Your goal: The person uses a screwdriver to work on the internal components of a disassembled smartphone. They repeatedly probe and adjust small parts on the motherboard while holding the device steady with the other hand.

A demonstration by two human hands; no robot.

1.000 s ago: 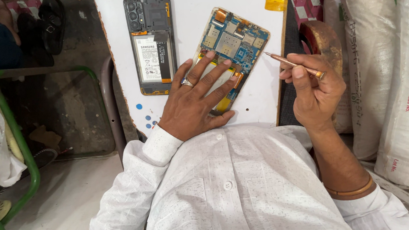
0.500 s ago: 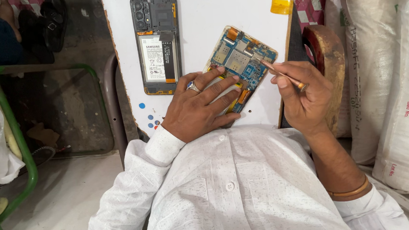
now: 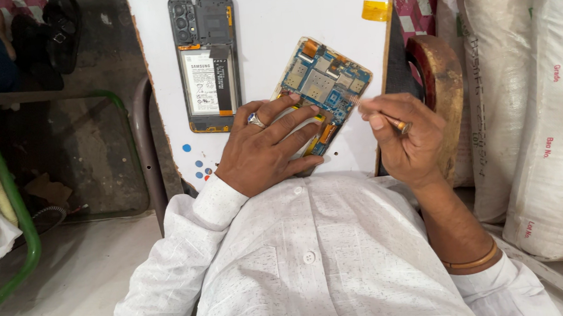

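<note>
The left hand (image 3: 264, 147) is lying flat with its fingers spread, pressing down on the lower part of the circuit board (image 3: 323, 84) and holding it against the white desk (image 3: 285, 19); a ring with a blue stone is sitting on one finger. The right hand (image 3: 404, 137) is pinching a thin metal tool (image 3: 384, 116) between thumb and fingers, the tool's tip blurred and reaching toward the right edge of the board.

Around them, an opened phone (image 3: 205, 63) is lying face down to the left of the board, well apart from both hands, its back cover off and its battery and dark upper section exposed. A strip of yellow tape (image 3: 375, 10) is sticking near the desk's right edge. Small blue and red dots are marking the desk just left of the left wrist. A round wooden piece (image 3: 440, 94) is standing just past the desk's right edge, behind the right hand, and white woven sacks (image 3: 541, 93) are crowding the right side. A green metal frame (image 3: 5, 171) is showing at the left, over the concrete floor.

The board is lying tilted on the desk, blue, with silver shielded blocks, orange flex strips at its top corner and lower edge; its lower part is hidden under the left fingers.
</note>
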